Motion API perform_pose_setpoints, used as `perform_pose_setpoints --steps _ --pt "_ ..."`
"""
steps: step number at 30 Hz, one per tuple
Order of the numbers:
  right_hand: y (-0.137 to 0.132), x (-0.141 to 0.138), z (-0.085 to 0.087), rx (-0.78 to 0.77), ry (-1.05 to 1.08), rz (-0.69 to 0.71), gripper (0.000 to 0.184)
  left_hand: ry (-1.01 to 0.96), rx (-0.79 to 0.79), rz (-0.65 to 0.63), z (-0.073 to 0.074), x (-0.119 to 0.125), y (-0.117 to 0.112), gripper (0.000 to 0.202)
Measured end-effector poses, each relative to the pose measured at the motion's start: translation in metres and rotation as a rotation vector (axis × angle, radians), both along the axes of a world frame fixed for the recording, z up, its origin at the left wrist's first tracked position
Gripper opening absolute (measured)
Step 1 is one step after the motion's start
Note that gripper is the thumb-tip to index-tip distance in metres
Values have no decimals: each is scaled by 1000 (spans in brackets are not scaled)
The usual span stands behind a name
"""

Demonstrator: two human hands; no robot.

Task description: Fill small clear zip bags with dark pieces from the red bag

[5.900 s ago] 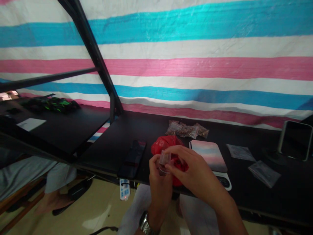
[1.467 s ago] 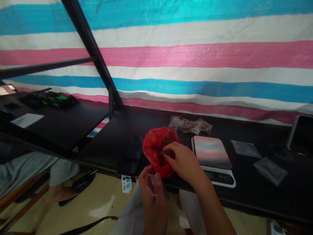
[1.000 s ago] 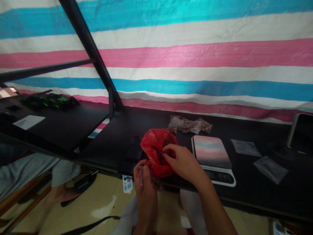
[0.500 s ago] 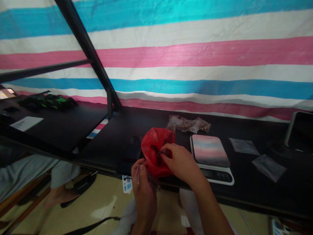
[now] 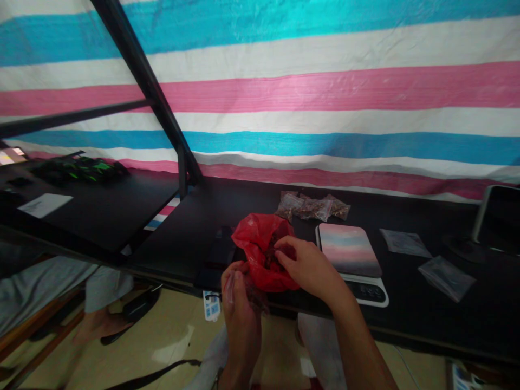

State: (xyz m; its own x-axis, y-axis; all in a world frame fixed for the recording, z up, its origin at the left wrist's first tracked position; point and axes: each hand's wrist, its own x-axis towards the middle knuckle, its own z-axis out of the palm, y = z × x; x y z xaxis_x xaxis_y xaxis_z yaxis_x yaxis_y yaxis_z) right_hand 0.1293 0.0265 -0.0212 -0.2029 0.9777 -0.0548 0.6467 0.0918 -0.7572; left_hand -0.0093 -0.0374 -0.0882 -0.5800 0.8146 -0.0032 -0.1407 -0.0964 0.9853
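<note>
My right hand [image 5: 306, 265] reaches into the mouth of a crumpled red plastic bag [image 5: 254, 244], its fingers against dark brown pieces [image 5: 276, 252] inside. Just below, my left hand [image 5: 239, 306] pinches a small clear plastic bag [image 5: 229, 288], and brownish contents [image 5: 255, 293] show beside my fingers. Several small clear bags of brown pieces [image 5: 312, 209] lie beyond the red bag. To the right stands a white digital kitchen scale [image 5: 365, 291], a pastel pad [image 5: 349, 250] on top of it.
The black table carries a dark phone [image 5: 219, 254], flat clear plastic bags [image 5: 446, 278], and a screen on a stand [image 5: 498, 219]. A black metal frame bar [image 5: 150, 92] rises against the striped tarpaulin [image 5: 325, 92]. A person's leg in grey shorts [image 5: 108, 284] shows lower left.
My left hand has moved up and closer to the red bag, and the red bag has shifted slightly left. My right hand has gone deeper into the bag's mouth.
</note>
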Motion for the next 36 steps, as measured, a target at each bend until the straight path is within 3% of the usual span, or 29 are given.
perform_pose_setpoints --steps 8,20,32,36 --pt "2 5 -3 -19 49 -21 19 -63 -43 -51 -4 -1 0 46" --pt "-1 5 2 -15 23 82 19 -58 -45 -71 -4 2 0 45" --pt "5 17 -7 -29 183 -37 18 41 -26 -52 0 5 3 49" --pt "8 21 -5 -53 247 -50 16 155 22 -35 -4 8 1 45"
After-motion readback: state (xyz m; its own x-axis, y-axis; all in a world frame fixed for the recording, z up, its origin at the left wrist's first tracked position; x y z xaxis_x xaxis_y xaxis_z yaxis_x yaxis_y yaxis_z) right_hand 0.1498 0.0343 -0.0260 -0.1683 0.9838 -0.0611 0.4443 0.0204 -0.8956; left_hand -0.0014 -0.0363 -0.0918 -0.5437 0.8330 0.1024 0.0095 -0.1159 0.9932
